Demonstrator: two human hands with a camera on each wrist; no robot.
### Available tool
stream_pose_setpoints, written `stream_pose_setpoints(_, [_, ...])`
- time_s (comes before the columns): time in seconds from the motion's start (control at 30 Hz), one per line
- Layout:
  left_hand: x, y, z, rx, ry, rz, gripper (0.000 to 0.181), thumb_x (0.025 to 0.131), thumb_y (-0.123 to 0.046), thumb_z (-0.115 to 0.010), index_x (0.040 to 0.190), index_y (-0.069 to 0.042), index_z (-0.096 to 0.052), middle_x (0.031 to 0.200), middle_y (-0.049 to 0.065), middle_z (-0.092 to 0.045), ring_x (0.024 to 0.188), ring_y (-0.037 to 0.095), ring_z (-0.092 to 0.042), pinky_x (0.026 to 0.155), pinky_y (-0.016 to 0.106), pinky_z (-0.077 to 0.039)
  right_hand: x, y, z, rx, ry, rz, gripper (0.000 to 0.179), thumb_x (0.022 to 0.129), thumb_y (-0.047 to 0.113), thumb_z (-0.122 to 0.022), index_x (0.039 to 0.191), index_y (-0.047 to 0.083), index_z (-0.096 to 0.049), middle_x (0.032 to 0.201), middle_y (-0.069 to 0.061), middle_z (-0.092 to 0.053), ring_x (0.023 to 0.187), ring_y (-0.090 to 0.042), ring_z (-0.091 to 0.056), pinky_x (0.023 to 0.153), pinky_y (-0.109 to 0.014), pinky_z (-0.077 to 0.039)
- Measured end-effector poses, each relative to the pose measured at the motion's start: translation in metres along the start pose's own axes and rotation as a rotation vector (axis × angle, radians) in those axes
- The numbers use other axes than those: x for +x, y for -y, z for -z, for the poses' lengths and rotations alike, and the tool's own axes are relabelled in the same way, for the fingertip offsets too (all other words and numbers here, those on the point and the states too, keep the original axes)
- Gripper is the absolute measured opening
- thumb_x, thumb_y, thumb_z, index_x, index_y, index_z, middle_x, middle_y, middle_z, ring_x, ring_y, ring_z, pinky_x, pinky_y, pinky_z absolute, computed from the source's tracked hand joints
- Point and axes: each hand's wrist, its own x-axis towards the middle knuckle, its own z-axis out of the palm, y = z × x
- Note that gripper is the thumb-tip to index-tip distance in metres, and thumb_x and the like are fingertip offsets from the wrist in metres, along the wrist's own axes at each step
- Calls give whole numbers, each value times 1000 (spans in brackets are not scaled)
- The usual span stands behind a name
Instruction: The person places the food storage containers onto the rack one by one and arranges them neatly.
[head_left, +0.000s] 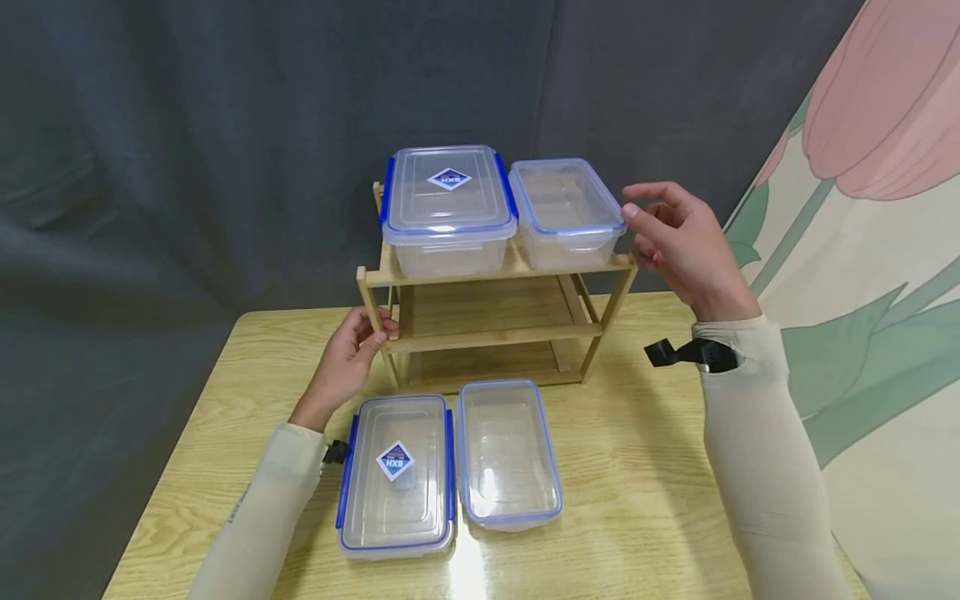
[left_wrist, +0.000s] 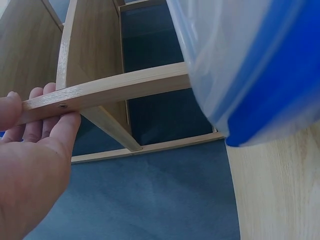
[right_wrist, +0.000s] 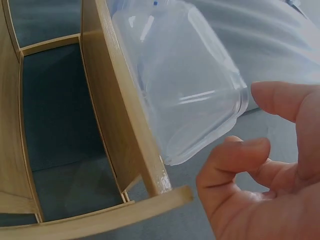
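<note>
My left hand (head_left: 351,354) grips the left front post of a wooden shelf rack (head_left: 495,340), thumb in front and fingers behind. On the rack's top shelf sit two clear plastic food containers. The left one (head_left: 450,200) has a labelled lid with blue side clips; the right one (head_left: 573,204) has a light-blue edge and no clips in view. My right hand (head_left: 686,242) is beside the right container, fingers loosely bent and nothing between them. In the right wrist view, a fingertip (right_wrist: 262,95) comes right up to that container's (right_wrist: 185,90) rim.
Before the rack, a clip-lidded container (head_left: 397,517) and a blue-edged container (head_left: 510,450) lie side by side on the wooden table (head_left: 622,500). A dark curtain (head_left: 300,125) hangs behind, and a flower-patterned panel (head_left: 885,275) stands at the right.
</note>
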Motion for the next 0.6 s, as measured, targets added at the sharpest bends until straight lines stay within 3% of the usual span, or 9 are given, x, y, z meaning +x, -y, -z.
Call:
stream_pose_setpoints(0.27, [1, 0, -1, -69, -29, -50, 34, 111, -4, -50, 144, 6, -46, 130, 23, -63, 118, 11, -67, 102, 17, -54, -19, 0, -4, -63, 4, 31, 40, 100, 25, -75, 135, 11, -63, 96, -5, -56, 65, -16, -46, 51, -23, -43])
stream_pose_setpoints(0.6, [1, -1, 0, -104, -38, -77, 37, 111, -11, -53, 147, -3, -50, 127, 17, -65, 117, 8, -68, 102, 18, -54, -39, -6, -2, -50, 18, 39, 36, 102, 19, -72, 136, 12, -62, 100, -5, -54, 63, -16, -44, 49, -26, -40])
